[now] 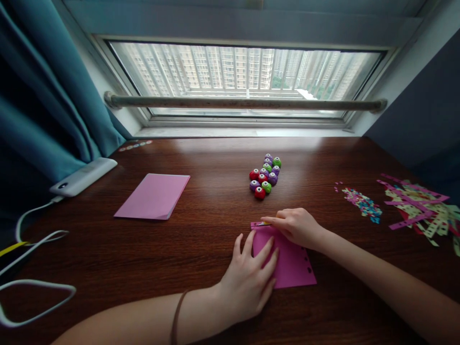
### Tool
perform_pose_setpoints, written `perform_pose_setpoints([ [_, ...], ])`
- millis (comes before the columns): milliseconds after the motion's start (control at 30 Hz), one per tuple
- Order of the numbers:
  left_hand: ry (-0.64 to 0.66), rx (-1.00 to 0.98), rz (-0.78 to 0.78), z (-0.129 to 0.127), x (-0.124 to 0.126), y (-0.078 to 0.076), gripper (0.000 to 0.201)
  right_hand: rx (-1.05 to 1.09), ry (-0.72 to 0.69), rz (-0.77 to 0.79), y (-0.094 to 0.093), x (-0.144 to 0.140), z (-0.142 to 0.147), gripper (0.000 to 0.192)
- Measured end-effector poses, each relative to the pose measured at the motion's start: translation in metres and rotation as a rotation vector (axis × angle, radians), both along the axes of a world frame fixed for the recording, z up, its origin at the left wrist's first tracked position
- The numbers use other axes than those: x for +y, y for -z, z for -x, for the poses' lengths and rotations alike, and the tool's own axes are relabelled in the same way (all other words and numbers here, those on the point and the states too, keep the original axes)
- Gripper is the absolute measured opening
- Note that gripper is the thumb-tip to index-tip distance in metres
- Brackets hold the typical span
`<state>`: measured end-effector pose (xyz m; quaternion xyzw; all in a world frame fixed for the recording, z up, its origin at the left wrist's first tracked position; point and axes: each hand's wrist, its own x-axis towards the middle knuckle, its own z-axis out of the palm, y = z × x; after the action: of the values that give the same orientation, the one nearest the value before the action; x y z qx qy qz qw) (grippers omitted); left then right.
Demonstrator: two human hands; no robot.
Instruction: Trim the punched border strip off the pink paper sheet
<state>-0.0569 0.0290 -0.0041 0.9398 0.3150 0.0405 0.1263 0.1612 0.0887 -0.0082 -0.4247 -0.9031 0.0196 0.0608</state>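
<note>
Left hand (pixel 247 278) lies flat, fingers spread, pressing down the near-left part of a pink paper sheet (pixel 293 266) on the dark wooden tabletop (pixel 201 230). Thin band on that wrist. Right hand (pixel 296 226) curled at the sheet's far edge, fingertips pinched on a small thin object, too small to identify. Punched notches along the sheet's right edge. Just beyond: cluster of small round red, green and purple paper punches (pixel 265 176). Far left: stack of pink paper (pixel 153 196); white power bank (pixel 83 176) with white cable (pixel 32 249). Right: multicoloured confetti pile (pixel 362 203), then punched paper strips (pixel 420 206).
</note>
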Motion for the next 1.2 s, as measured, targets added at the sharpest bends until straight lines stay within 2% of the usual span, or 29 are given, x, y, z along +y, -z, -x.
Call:
perform_pose_setpoints([
  [500,-0.005,0.033,0.030,-0.001,0.001,-0.002,0.048,-0.058,-0.072,-0.025,-0.002,0.001,0.000,0.038],
  [867,0.005,0.069,0.058,-0.003,0.004,-0.006,0.047,-0.091,-0.075,-0.021,-0.004,0.001,-0.003,0.037],
  [1200,0.007,0.062,0.075,-0.002,0.003,-0.006,0.047,-0.081,-0.054,-0.023,-0.001,-0.002,-0.019,0.035],
])
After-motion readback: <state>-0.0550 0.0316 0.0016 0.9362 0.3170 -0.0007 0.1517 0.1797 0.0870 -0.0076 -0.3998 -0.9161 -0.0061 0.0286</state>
